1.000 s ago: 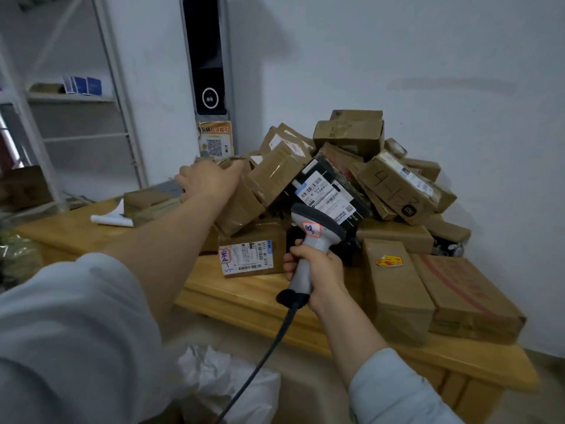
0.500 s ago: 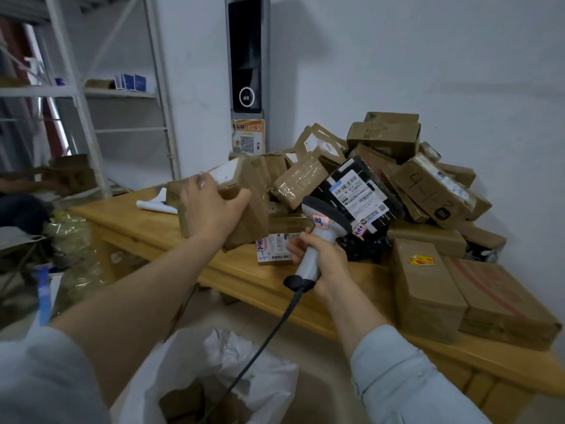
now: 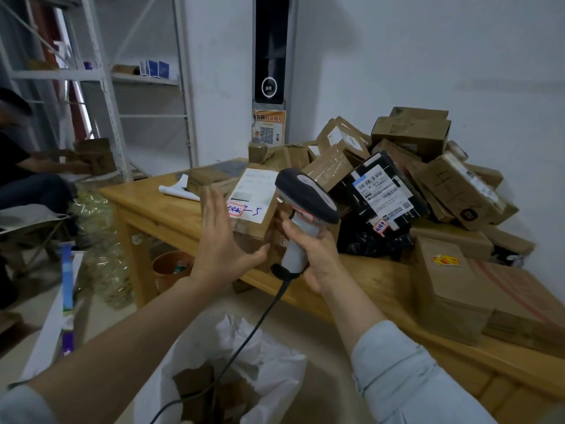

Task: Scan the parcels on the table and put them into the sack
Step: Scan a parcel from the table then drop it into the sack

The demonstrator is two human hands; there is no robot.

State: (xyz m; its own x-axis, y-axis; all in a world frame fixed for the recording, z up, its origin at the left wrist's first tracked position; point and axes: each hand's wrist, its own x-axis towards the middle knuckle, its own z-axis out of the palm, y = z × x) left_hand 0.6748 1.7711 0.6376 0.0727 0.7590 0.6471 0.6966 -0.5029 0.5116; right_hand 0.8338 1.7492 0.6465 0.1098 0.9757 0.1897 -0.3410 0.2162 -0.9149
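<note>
Holding a brown cardboard parcel [image 3: 253, 228] up at the near edge of the counter [image 3: 165, 209], white label [image 3: 255, 194] turned towards the camera.

Left hand [image 3: 223, 240]: wide, fingers straight and flat against the parcel's left side, thumb spread to its lower corner. It props the parcel more than it clutches it. Cannot tell whether the parcel's base also rests on the counter.

Right hand [image 3: 315, 255]: wrapped round the grip of the scanner [image 3: 305, 194], just right of the parcel. The scanner's dark head sits close beside the label's right edge, and its cord [image 3: 253, 328] trails down over the sack.

Handling, as a judgement: a stiff box with flat faces, and probably light, since a flat palm and thumb seem to manage it. The taped cardboard may be a little slick. Best hold is across two opposite side faces or under the bottom edge, keeping fingers off the label so the barcode stays readable.

The white sack [image 3: 275, 362] stands open on the floor, nearer the person than the counter and below both hands, with cardboard already showing inside. The parcel sits above and just beyond its mouth.

The pile of parcels [image 3: 428, 179] is heaped against the wall on the right of the counter, well apart from the left hand.
</note>
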